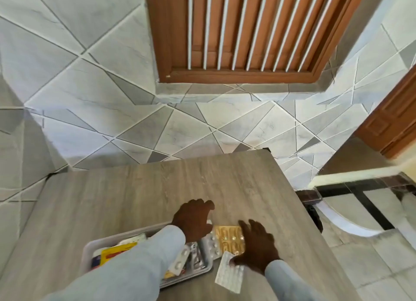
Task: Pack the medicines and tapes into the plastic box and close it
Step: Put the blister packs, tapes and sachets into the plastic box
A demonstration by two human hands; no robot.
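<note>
A white plastic box [87, 253] sits open at the table's near edge, with a yellow and red pack [117, 252] and several silver blister strips [180, 259] inside. My left hand [193, 219] reaches across the box's far right corner, palm down, fingers spread on the table. A gold blister pack [228, 236] lies just right of the box, partly over another silver strip [212, 247]. My right hand [256, 246] rests on the gold pack's right edge, and its thumb pinches the top of a white-silver blister strip [229, 276]. No lid or tape shows.
The grey wood-grain table [157, 188] stands against a tiled wall [90, 86]. Its right edge drops to a tiled floor [371, 255]. A brown louvred window [247, 30] is above and a brown door [394, 120] at the right.
</note>
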